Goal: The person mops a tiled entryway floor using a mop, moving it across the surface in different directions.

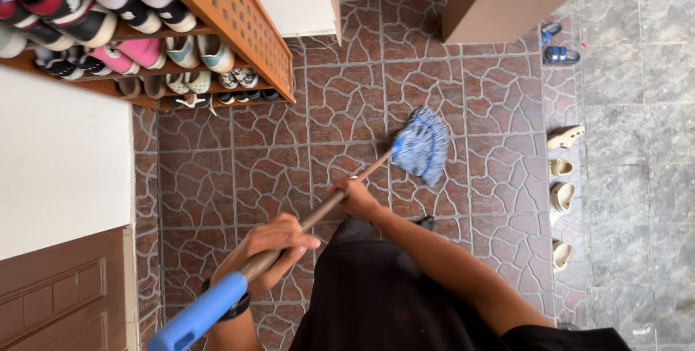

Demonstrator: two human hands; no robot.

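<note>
1. The mop [318, 210] is the one thing in hand: a single brown stick with a blue grip at the near end and one blue-and-white string head [423, 144] pressed on the floor [347, 105], well ahead of both sets of fingers.
2. The left hand [271, 246] has its fingers clenched round the stick just ahead of the blue grip; the right hand [356, 195] grasps the stick further down, nearer the head (a dark band sits on the left wrist).
3. The step in hand looks like a mopping stroke on the brown crazed tiles, with the head out at the far end of the reach.
4. The next move, as I judge it, calls for both grips to stay firm while the head is drawn across tiles beside the spot it covers now, kept away from the footwear.
5. Right of the right-hand fingers, four pale sandals [563, 170] lie in a line along the edge of the grey paving; two blue ones [559, 54] lie further off.
6. Left of the left-hand fingers stands one wooden shoe rack [232, 18] with three visible shelves of shoes (too crowded to count exactly).
</note>
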